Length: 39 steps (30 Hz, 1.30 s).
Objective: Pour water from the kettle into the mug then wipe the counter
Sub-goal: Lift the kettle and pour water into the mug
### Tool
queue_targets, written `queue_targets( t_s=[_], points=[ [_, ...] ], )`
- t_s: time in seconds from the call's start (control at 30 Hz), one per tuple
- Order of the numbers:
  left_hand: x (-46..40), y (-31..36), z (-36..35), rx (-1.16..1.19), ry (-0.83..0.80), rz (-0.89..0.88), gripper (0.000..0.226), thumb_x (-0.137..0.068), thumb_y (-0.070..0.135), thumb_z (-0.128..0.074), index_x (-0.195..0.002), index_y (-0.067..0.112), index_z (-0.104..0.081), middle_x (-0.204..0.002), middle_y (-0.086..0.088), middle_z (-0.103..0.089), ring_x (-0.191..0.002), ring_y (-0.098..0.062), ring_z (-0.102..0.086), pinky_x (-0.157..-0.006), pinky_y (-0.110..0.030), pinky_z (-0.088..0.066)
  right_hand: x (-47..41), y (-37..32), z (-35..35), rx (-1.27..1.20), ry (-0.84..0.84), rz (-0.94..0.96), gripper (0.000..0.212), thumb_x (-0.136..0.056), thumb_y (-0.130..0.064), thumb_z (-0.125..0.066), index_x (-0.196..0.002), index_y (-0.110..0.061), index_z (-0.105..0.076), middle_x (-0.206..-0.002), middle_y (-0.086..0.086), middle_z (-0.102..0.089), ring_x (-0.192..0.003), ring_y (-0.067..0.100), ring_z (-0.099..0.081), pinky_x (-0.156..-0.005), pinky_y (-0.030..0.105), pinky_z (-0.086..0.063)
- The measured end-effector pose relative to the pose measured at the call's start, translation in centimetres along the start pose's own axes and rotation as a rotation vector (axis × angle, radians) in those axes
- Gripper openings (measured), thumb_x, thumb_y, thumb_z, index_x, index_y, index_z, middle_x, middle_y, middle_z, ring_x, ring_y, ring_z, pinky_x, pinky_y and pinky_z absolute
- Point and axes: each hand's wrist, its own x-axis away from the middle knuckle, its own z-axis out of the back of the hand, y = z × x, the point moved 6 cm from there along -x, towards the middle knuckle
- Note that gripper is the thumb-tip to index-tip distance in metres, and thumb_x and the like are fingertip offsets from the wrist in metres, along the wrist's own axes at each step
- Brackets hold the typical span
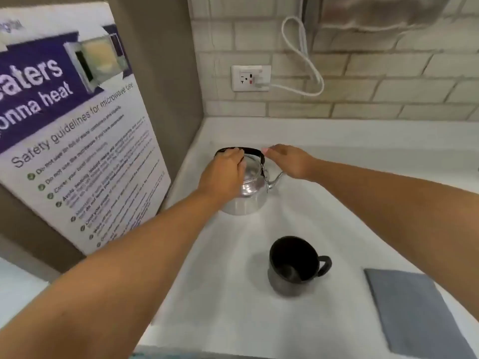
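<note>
A shiny metal kettle with a black arched handle stands on the white counter near the back left corner, its spout pointing right. My left hand rests on the kettle's left side, fingers curled over the handle's left end. My right hand reaches in from the right, fingertips touching the handle's right end above the spout. A black mug stands upright and looks empty, in front of the kettle, handle to the right. A folded grey cloth lies flat at the front right.
A microwave safety poster leans against the left wall. A wall outlet with a white looped cord sits on the tiled backsplash behind the kettle.
</note>
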Motion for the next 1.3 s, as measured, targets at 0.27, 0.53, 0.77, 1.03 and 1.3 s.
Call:
queue_targets(
  t_s=[0.27, 0.53, 0.77, 1.03, 1.3],
  points=[
    [-2.3, -1.4, -0.7, 0.006, 0.15, 0.063, 0.018, -0.091, 0.009, -0.057, -0.101, 0.005, -0.072, -0.1, -0.011, -0.069, -0.091, -0.028, -0.061, -0.078, -0.036, -0.048, -8.9, -1.5, -2.0, -0.017, -0.095, -0.075, 0.075, -0.093, -0.06, -0.033, -0.108, 0.006, -0.065, -0.114, 0.021, -0.067, -0.103, 0.034, -0.06, -0.093, 0.038, -0.043],
    [-2.8, -1.3, -0.8, 0.038, 0.151, 0.088, 0.013, -0.087, 0.008, -0.063, -0.094, 0.005, -0.074, -0.093, -0.01, -0.07, -0.084, -0.028, -0.063, -0.073, -0.043, -0.053, -11.2, -4.7, -2.1, -0.001, -0.089, 0.044, 0.034, -0.098, -0.03, -0.036, -0.073, -0.012, -0.051, -0.075, 0.004, -0.053, -0.064, 0.016, -0.047, -0.055, 0.025, -0.036],
    [-2.3, -1.4, -0.9, -0.002, 0.159, 0.092, 0.016, -0.091, 0.013, -0.061, -0.102, 0.011, -0.073, -0.095, -0.007, -0.071, -0.087, -0.026, -0.063, -0.071, -0.038, -0.051, -8.5, -6.5, -2.8, 0.053, -0.009, 0.208, 0.05, -0.098, -0.025, -0.032, -0.049, -0.013, -0.033, -0.05, 0.003, -0.04, -0.047, 0.017, -0.036, -0.05, 0.031, -0.031],
    [0.1, -1.2, 3.5, 0.255, 0.505, 0.044, 0.013, -0.09, 0.016, -0.059, -0.099, 0.014, -0.069, -0.096, 0.001, -0.067, -0.088, -0.019, -0.062, -0.075, -0.032, -0.051, -5.0, -7.8, -0.8, -0.063, 0.189, 0.268, 0.053, -0.094, -0.027, -0.042, -0.043, -0.018, -0.03, -0.042, -0.002, -0.034, -0.044, 0.015, -0.034, -0.049, 0.03, -0.032],
    [-1.2, -0.9, 7.8, 0.769, 0.565, 0.379, 0.036, -0.096, 0.049, -0.048, -0.089, 0.016, -0.061, -0.08, 0.007, -0.064, -0.069, 0.008, -0.055, -0.063, -0.009, -0.042, 1.0, -14.3, 4.9, -0.092, 0.404, 0.401, 0.044, -0.09, -0.024, -0.051, -0.064, 0.01, -0.064, -0.044, 0.004, -0.045, -0.038, 0.007, -0.036, -0.047, 0.026, -0.035]
  ],
)
